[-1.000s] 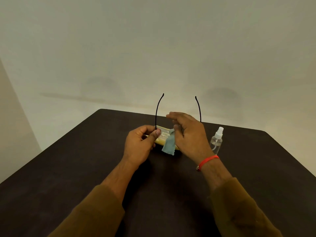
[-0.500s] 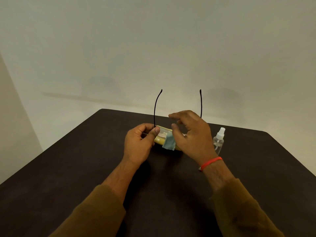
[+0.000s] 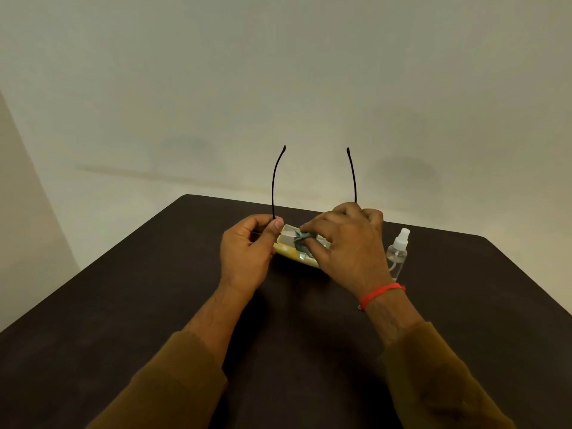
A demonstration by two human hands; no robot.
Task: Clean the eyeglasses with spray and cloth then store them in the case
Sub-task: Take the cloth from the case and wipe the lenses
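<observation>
Above the yellow hard case (image 3: pixel 289 252) on the dark desk (image 3: pixel 154 289), my left hand (image 3: pixel 247 246) pinches the thin black eyeglasses (image 3: pixel 273 187); my right hand (image 3: pixel 346 243) pinches the grey-blue cloth (image 3: pixel 301 239) on a lens. I should rub lightly.

Bottle (image 3: pixel 397 255) at 3 o'clock of case (image 3: pixel 289 252), just beside right hand (image 3: pixel 349 246) with cloth (image 3: pixel 301 239): tight gap. Glasses (image 3: pixel 274 187) temples rise at 12. Left hand (image 3: pixel 247 249) blocks 9, open table (image 3: pixel 123 305) beyond. Forearms (image 3: pixel 216 320) cross 6.
</observation>
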